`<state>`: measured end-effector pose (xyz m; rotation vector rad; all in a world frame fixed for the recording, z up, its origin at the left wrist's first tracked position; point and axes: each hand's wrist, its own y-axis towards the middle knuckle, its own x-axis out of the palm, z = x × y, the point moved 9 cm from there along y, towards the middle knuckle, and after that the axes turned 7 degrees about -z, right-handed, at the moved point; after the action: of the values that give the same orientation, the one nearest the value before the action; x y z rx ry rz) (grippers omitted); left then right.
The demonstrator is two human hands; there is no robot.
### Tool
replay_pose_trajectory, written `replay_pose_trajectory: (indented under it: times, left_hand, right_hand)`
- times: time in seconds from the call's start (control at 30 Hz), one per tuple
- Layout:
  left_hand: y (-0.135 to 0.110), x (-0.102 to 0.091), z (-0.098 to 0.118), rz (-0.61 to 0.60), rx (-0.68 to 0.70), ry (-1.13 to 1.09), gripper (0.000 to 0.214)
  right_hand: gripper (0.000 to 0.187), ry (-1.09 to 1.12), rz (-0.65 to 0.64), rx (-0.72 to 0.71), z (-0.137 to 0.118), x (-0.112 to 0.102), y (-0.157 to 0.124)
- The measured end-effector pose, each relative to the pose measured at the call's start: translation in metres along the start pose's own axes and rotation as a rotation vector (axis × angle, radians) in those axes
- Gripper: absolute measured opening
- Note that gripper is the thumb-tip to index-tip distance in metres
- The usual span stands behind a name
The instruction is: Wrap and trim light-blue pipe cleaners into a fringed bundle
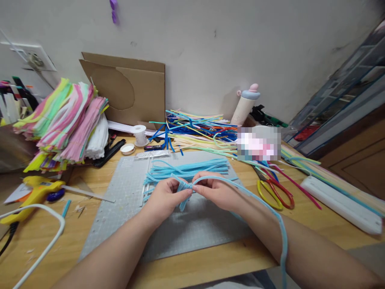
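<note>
Plain grey wall [198,48] at the back; against it, a pale wooden table [228,257] carrying a grey gridded cutting mat [114,206]. Person seen working over the mat, both hands meeting near its middle. Left hand [165,196]: thumb and fingers closed in a pinch on a light-blue wound piece [184,186], part of which sticks out below the thumb. Right hand [219,192]: thumb and fingertips pinched together at the piece's right end, touching it just beside the left thumb. Long light-blue strand [282,228] arcs from there over the right hand, then hangs down across the right forearm. Bundle of similar blue strands [195,167] lies on the mat just beyond the hands. Scissors [272,185] with red and yellow handles lie right of the mat; yellow glue gun [40,188] lies to its left. Farther back: cardboard [148,92] leaning on the wall, white spool [140,136], heap of multicoloured strands [201,128], tilted bottle [244,106].
</note>
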<state>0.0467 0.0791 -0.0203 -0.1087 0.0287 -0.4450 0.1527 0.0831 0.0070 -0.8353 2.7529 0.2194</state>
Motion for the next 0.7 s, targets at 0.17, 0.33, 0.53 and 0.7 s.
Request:
replay_pose_trajectory:
  times: [0.17, 0.33, 0.53, 0.7]
  left_hand:
    - [0.001, 0.003, 0.005, -0.049, 0.034, 0.008, 0.019]
    - [0.000, 0.003, 0.004, -0.058, 0.046, -0.003, 0.015]
    - [-0.002, 0.002, 0.008, -0.050, 0.100, 0.030, 0.012]
    - [0.001, -0.012, 0.002, 0.066, 0.018, -0.188, 0.014]
  right_hand:
    - [0.018, 0.222, -0.088, 0.119, 0.012, 0.010, 0.000]
    - [0.022, 0.341, -0.149, 0.214, 0.019, 0.014, -0.003]
    - [0.022, 0.494, -0.214, 0.353, 0.030, 0.025, -0.007]
    - [0.025, 0.236, -0.030, 0.115, 0.004, -0.003, -0.004]
